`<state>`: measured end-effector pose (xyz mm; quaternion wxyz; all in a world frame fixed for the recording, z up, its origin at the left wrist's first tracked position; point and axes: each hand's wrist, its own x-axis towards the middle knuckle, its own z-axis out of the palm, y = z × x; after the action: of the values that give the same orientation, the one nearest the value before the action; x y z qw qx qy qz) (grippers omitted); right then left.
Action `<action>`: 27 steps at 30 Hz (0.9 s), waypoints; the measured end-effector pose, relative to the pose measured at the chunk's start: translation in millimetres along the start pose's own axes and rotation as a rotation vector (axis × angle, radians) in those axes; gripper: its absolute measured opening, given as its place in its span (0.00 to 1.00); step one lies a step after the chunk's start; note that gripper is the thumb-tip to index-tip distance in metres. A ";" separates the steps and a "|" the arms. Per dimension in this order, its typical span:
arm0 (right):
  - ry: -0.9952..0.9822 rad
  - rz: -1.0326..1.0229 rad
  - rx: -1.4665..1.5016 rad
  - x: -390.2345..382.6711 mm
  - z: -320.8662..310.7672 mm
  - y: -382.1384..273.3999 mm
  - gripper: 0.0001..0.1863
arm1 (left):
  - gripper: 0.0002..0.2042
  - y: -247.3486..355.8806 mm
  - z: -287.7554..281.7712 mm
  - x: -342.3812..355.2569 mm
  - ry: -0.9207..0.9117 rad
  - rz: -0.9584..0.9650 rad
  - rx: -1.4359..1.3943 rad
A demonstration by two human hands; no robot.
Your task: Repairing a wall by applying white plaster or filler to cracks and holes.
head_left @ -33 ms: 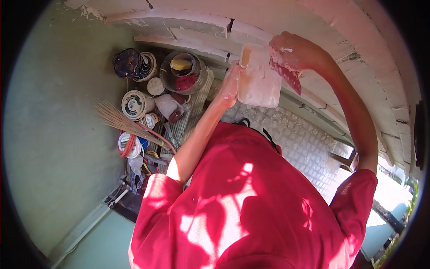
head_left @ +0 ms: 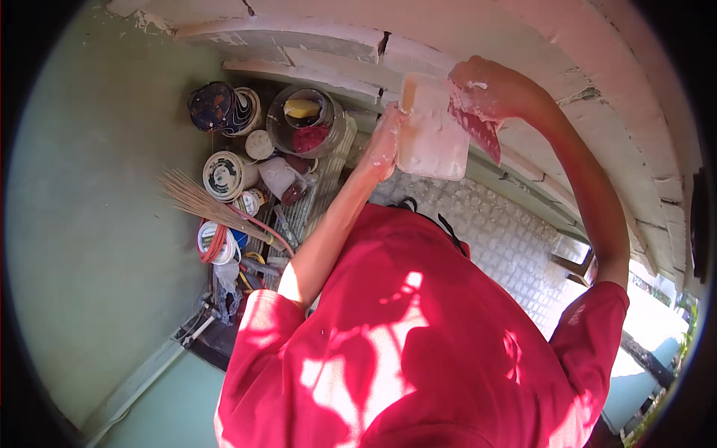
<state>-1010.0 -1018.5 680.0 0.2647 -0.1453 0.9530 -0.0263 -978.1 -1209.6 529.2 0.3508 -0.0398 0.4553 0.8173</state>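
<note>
1. Rectangular plastic tub [head_left: 437, 138], translucent white and smeared with pale paste, is held up in front of the person's chest, with a tan strip along its upper left edge.
2. Left hand [head_left: 384, 143] is clamped on the tub's left edge, and there's white stuff on the skin. Some fingers are hidden, so can't tell exactly how they sit.
3. Right hand [head_left: 482, 86] has its fingers curled around a flat reddish piece [head_left: 482, 136], kinda spreader-like, tapering to a point and streaked white. It's right by the tub's upper right side; can't tell if the two touch.
4. Labels: the round white tub [head_left: 224, 176] off to the left has a dark green print on its lid, and the smaller white tub [head_left: 249, 201] just beside it has a printed label too. Lettering's too small to make out on either.
5. Same cluster: a clear round container [head_left: 275, 139] with something yellow and something red inside, a paint-stained dark bucket [head_left: 212, 106], plus a stick broom [head_left: 196, 200] lying at a slant.
6. Around all that: green wall [head_left: 97, 194] at left, patterned floor tiles [head_left: 485, 213], pale boards [head_left: 328, 58] up top.
</note>
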 end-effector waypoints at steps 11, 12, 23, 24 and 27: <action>0.353 -0.052 0.637 -21.9 29.0 37.6 0.23 | 0.18 14.2 2.3 -4.4 0.021 -0.007 -0.113; 0.348 -0.026 0.578 -21.7 22.6 33.6 0.22 | 0.18 14.7 3.5 -6.0 0.020 -0.009 -0.109; 0.570 -0.146 0.287 -9.5 70.1 -21.6 0.18 | 0.18 2.1 5.1 0.6 -0.021 -0.035 -0.052; 0.585 -0.198 0.236 -12.5 71.1 -28.7 0.18 | 0.18 2.4 6.2 0.3 -0.020 -0.037 -0.053; 0.498 -0.218 0.163 -19.5 65.1 -39.2 0.17 | 0.21 2.9 6.5 1.3 0.048 -0.124 -0.057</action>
<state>-950.4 -1048.7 638.8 0.0287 -0.2141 0.9621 -0.1661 -979.2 -1204.9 534.6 0.3888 -0.0974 0.4367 0.8054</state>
